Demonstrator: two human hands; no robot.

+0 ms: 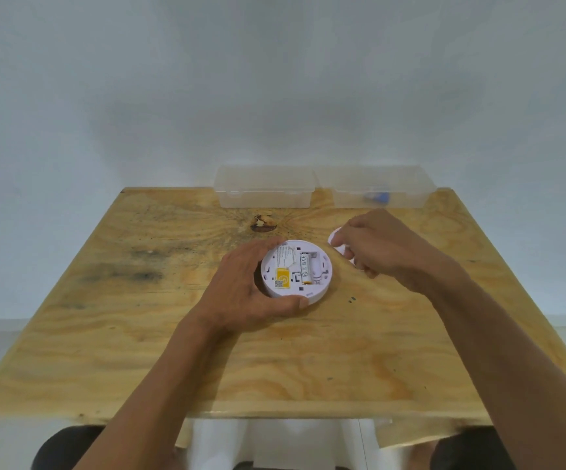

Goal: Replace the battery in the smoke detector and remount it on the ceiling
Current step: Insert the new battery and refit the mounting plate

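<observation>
White smoke detector (296,269) in left hand (246,293); right hand (376,247) gripping half-hidden disc (337,242) (mount?)

Left hand (247,293) lay cupped, thumb and fingers spread; right hand (373,245), just beside it, curled fingers downward.

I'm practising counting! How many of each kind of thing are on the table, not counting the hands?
Clear plastic boxes: 2
Smoke detector, open side up: 1
Battery in the detector: 1
White round plate under the right hand: 1
Total: 5
</observation>
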